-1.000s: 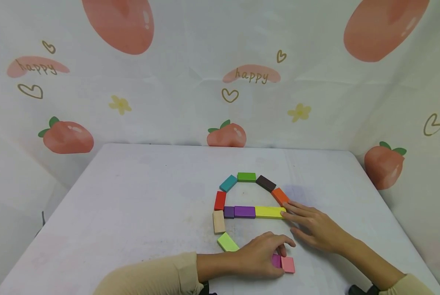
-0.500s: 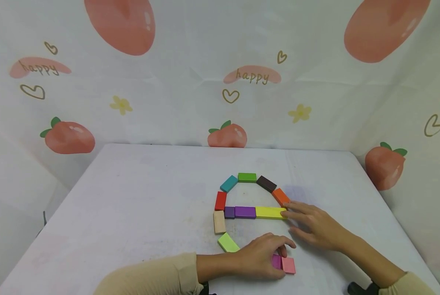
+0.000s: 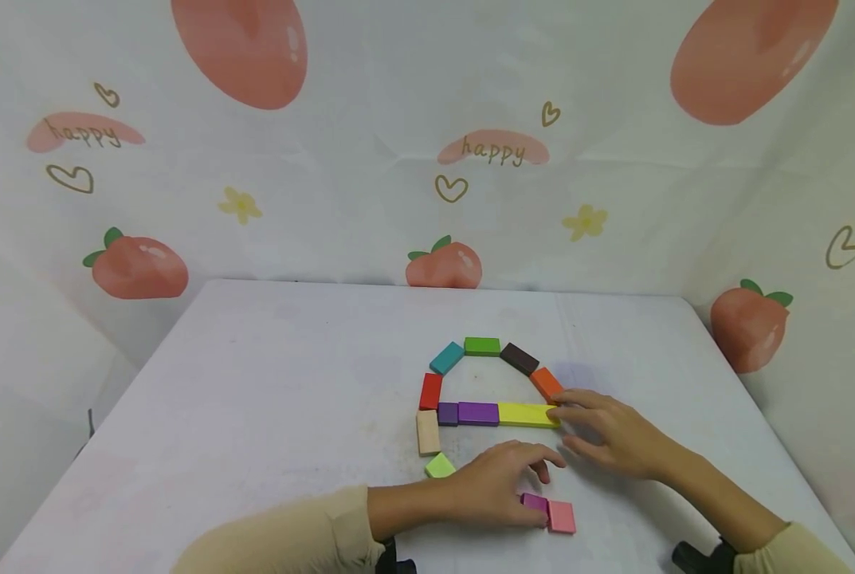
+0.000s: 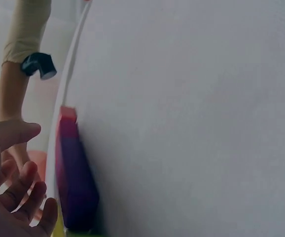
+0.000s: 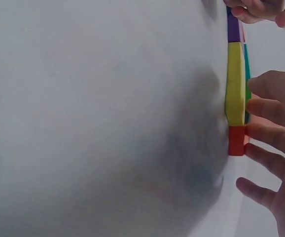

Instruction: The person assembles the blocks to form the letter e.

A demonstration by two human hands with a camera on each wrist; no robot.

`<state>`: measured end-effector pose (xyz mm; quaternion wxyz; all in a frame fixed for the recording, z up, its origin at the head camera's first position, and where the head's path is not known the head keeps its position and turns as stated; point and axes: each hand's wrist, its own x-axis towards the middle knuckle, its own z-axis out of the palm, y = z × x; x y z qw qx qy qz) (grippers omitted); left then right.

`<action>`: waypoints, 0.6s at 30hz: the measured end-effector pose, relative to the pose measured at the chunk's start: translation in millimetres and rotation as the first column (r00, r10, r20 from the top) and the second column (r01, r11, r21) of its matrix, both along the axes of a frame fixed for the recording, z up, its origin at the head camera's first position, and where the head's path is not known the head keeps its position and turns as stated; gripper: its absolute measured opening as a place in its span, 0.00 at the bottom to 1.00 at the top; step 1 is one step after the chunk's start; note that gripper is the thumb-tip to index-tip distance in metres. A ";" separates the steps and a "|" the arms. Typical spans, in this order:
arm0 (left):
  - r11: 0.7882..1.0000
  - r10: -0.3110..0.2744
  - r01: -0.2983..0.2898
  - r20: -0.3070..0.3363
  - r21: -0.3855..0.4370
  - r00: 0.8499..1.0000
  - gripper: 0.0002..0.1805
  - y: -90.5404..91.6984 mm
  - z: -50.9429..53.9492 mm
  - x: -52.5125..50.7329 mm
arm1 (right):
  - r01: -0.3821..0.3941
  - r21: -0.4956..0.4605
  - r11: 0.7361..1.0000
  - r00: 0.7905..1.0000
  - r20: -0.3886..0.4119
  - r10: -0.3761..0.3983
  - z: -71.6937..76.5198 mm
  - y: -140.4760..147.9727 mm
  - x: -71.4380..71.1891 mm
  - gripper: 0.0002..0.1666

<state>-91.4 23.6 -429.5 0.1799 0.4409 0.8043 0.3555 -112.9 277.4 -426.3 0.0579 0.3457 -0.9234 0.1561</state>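
My left hand (image 3: 495,486) hovers over the lower row of blocks, fingers loosely bent, with nothing held. Beside its thumb lie a magenta block (image 3: 534,504) and a pink block (image 3: 561,517), end to end. In the left wrist view, a dark blue-purple block (image 4: 78,187) continues that row; the hand hides it from the head view. My right hand (image 3: 617,434) has its fingers spread, the tips touching the right ends of the yellow block (image 3: 523,414) and the orange block (image 3: 546,384). A light green block (image 3: 440,465) is partly covered by the left hand.
A curve of blocks runs above: tan (image 3: 428,433), red (image 3: 430,391), teal (image 3: 446,358), green (image 3: 482,347) and dark brown (image 3: 519,359). A purple block (image 3: 478,414) and a small dark purple block (image 3: 448,414) adjoin the yellow one. The white table (image 3: 291,383) meets a printed curtain (image 3: 370,159).
My left hand has let go of the lower row and moved slightly up and to the left, uncovering more of the magenta block. The right hand stays at the yellow and orange blocks.
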 end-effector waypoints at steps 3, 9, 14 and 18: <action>0.999 0.024 -0.025 0.003 0.022 1.000 0.28 -6.7 4.4 -6.7 | -0.005 -0.032 0.999 1.000 -0.012 0.005 2.8 1.9 -0.4 0.24; 0.996 0.079 -0.084 -0.225 -0.013 0.971 0.24 -35.1 17.2 -30.2 | 0.044 0.011 0.999 0.999 -0.029 -0.043 8.2 9.6 -8.9 0.28; 0.981 0.094 -0.174 -0.570 -0.086 0.816 0.20 -70.8 21.8 -64.4 | 0.135 0.114 0.984 0.991 -0.037 -0.132 14.7 23.7 -20.3 0.34; 0.961 0.120 -0.261 -0.704 -0.096 0.701 0.21 -103.5 23.9 -96.3 | 0.204 0.154 0.967 0.979 -0.053 -0.199 19.6 38.2 -29.5 0.37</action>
